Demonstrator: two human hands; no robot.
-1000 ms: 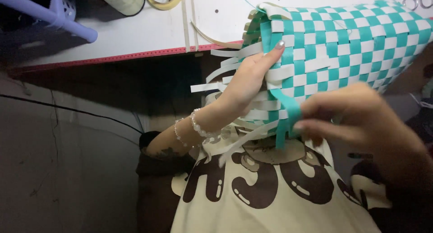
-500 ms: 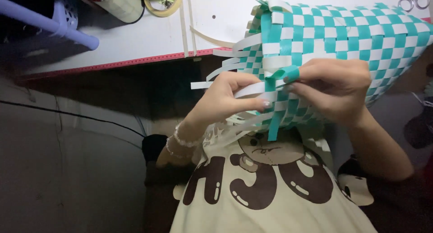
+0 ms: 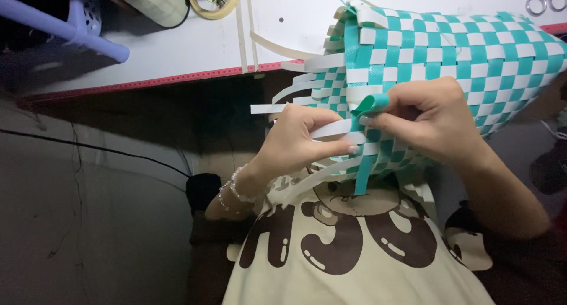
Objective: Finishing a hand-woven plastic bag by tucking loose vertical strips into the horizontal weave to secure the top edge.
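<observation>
Fingers (image 3: 378,117) of my right hand (image 3: 434,125) pinched a folded teal strip (image 3: 367,134) against the woven basket (image 3: 460,63) by the worktop (image 3: 177,51); my left hand (image 3: 301,139) gripped a white strip (image 3: 331,129). I judged the fold could spring loose if either pinch slackened.
</observation>
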